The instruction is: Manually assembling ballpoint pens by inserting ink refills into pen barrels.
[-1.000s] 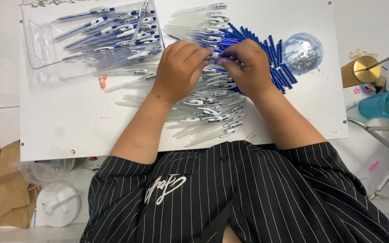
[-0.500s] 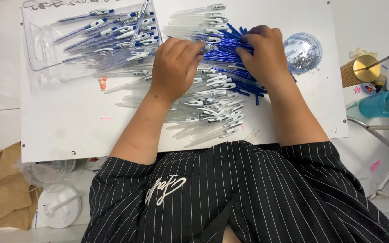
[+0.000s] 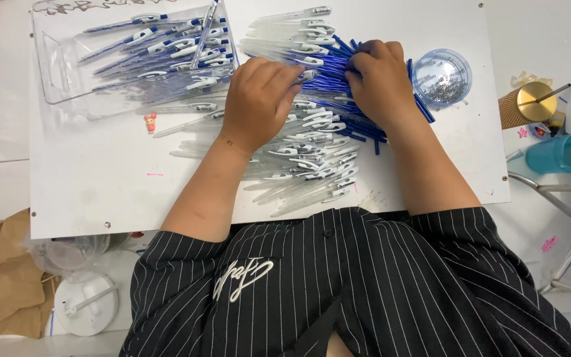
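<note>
- Centrally, on the white board [image 3: 100, 192], I see a heap of clear barrels [image 3: 312, 155] with white clips, fanned out below both hands.
- Blue refills [image 3: 365, 125] lie in a bundle at the right side of that heap, partly over the barrels and partly under my right hand.
- My right hand [image 3: 378, 79] rests palm down on the refills, fingers curled into the bundle; whether it pinches a single refill I cannot tell.
- My left hand [image 3: 259, 99] lies palm down over the barrels, its fingertips meeting those of the right hand at a barrel [image 3: 308, 74] at the top of the heap; the grip itself is hidden.
- A round clear tub [image 3: 441, 78] of small metal parts stands just beside the right hand, touching the ends of the refills.
- A clear tray [image 3: 61, 73] at the board's upper left holds assembled pens [image 3: 166, 49], blue inside with white clips.
- A small red figure [image 3: 149, 121] lies on the board below the tray.
- Off the board to the right stand a teal cup [image 3: 566, 152] and a gold-topped container [image 3: 530, 106].
- Brown paper [image 3: 1, 277] and a white lid [image 3: 87, 304] lie on the floor at lower left.
</note>
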